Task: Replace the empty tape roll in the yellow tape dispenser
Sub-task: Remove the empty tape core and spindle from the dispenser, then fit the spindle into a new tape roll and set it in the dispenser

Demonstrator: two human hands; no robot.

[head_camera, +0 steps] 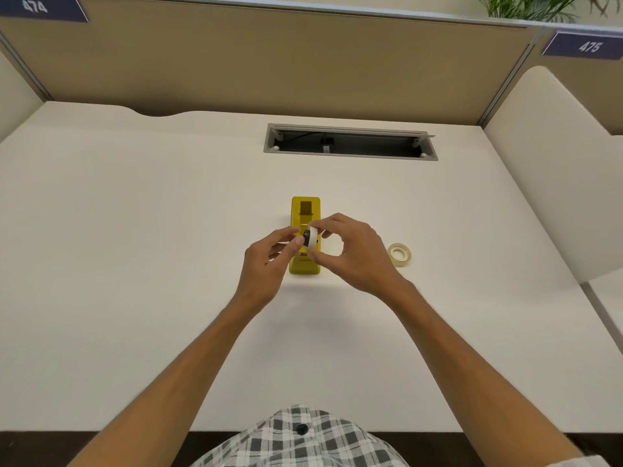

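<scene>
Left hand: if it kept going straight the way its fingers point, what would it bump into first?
Most likely the white roll, held between both hands just off the left hand's fingertips, with the right hand beyond it. Depth is hard to judge here.

yellow tape dispenser [305, 210] lies lengthwise on my desk, its near half behind my fingers. above it i hold a white empty tape roll [312, 238] on a black hub [307, 236], raised off the dispenser. new clear tape roll [399, 253] lies flat, well right.
</scene>
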